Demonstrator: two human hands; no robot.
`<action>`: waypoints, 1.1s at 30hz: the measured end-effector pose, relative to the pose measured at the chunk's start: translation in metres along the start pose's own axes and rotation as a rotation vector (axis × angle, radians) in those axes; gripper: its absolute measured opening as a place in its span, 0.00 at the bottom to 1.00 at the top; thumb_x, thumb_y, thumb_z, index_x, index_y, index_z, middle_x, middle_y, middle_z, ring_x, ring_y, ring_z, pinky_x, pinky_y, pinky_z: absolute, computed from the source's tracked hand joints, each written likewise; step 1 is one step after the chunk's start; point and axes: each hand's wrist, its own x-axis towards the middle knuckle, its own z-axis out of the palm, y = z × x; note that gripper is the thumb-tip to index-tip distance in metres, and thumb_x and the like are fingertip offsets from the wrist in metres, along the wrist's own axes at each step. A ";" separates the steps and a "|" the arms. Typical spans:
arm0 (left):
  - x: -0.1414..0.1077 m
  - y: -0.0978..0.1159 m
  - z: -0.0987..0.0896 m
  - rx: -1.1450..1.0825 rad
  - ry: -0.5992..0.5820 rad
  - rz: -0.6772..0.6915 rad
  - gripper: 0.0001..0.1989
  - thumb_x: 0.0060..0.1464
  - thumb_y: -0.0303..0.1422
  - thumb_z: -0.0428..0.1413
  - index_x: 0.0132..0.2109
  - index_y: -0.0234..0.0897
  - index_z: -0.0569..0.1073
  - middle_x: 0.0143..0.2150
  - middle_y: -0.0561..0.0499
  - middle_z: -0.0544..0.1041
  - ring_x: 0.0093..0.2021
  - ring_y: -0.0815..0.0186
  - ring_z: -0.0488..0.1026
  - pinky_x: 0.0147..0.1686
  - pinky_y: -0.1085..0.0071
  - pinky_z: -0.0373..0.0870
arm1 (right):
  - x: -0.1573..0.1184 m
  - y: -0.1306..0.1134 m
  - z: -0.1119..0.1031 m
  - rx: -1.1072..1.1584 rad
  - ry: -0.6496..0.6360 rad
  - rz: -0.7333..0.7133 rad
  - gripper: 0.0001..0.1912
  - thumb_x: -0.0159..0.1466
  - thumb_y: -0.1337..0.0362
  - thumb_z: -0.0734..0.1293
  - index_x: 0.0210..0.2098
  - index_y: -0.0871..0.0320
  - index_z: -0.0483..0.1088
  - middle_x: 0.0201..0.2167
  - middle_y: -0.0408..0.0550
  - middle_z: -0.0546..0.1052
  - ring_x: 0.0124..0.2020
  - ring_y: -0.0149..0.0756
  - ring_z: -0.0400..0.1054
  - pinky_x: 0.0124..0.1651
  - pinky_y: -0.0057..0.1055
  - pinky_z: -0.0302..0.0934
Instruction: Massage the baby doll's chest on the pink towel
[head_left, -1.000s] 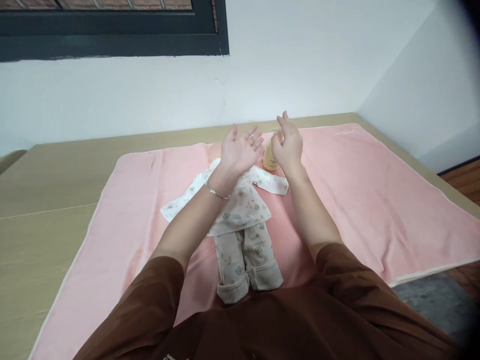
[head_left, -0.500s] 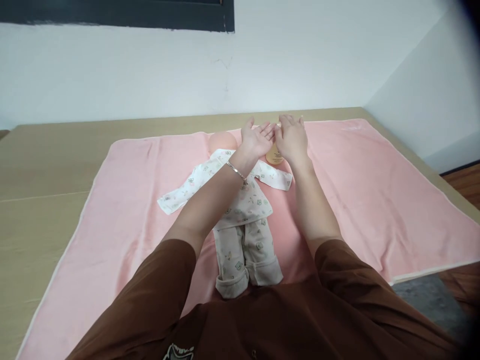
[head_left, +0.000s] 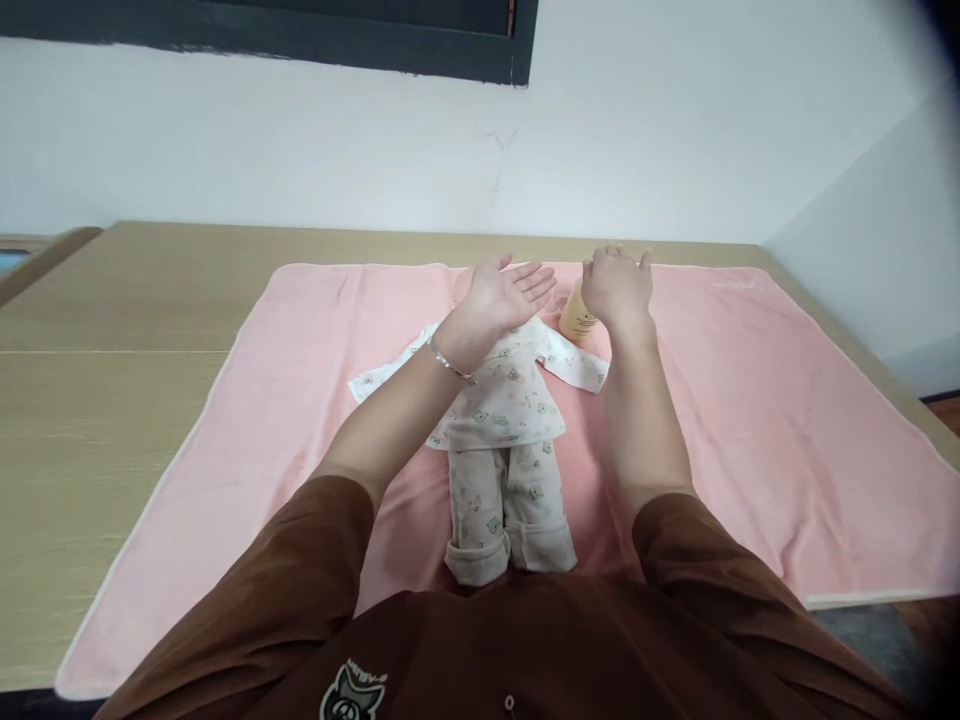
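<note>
My left hand (head_left: 510, 295) is held palm up over the upper part of a baby doll, its fingers stretched out and nothing resting in it. My right hand (head_left: 619, 290) has its fingers curled down at the top of a yellow bottle (head_left: 576, 318), hiding that top. Dark print shows on the bottle's side. The doll wears a white patterned top (head_left: 506, 400) and matching trousers (head_left: 476, 500) with turned-up cuffs. Its head is mostly hidden behind my left hand, and one sleeve (head_left: 577, 365) reaches out below the bottle.
A pink blanket (head_left: 750, 420) with a pale edge lies under the doll, on a light wooden table (head_left: 112, 420). Behind it rises a white wall (head_left: 300, 150) with a dark frame (head_left: 375, 45) at the top. Wooden floor shows at the lower right.
The view has shifted, so the blanket and doll sit differently in it. My hands are farther apart, and my right hand's fingers are more curled. My left palm stays upturned.
</note>
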 end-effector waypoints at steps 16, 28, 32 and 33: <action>-0.136 0.014 -0.016 0.276 -0.189 0.450 0.27 0.72 0.37 0.33 0.58 0.41 0.76 0.65 0.50 0.74 0.74 0.43 0.59 0.63 0.37 0.69 | -0.009 -0.001 -0.007 -0.009 -0.004 0.039 0.33 0.77 0.51 0.43 0.58 0.63 0.70 0.66 0.68 0.69 0.72 0.57 0.57 0.70 0.69 0.45; -0.180 0.013 -0.005 0.286 -0.210 0.286 0.27 0.72 0.43 0.35 0.58 0.44 0.75 0.65 0.50 0.75 0.74 0.47 0.62 0.66 0.44 0.70 | -0.012 0.008 -0.026 0.139 -0.074 0.042 0.31 0.74 0.49 0.53 0.69 0.59 0.61 0.73 0.65 0.59 0.75 0.64 0.48 0.70 0.73 0.46; -0.191 0.002 0.001 0.290 -0.203 0.190 0.26 0.70 0.50 0.40 0.58 0.45 0.76 0.64 0.46 0.77 0.73 0.45 0.63 0.67 0.44 0.69 | -0.051 -0.022 -0.067 0.329 0.022 -0.107 0.32 0.77 0.49 0.49 0.74 0.54 0.53 0.77 0.56 0.53 0.77 0.56 0.45 0.72 0.63 0.53; -0.192 -0.001 0.002 0.290 -0.209 0.175 0.26 0.69 0.51 0.40 0.58 0.46 0.75 0.64 0.46 0.76 0.73 0.45 0.63 0.68 0.45 0.69 | -0.064 -0.033 -0.078 0.418 0.059 -0.168 0.31 0.77 0.49 0.48 0.74 0.52 0.53 0.76 0.53 0.55 0.77 0.52 0.47 0.73 0.61 0.54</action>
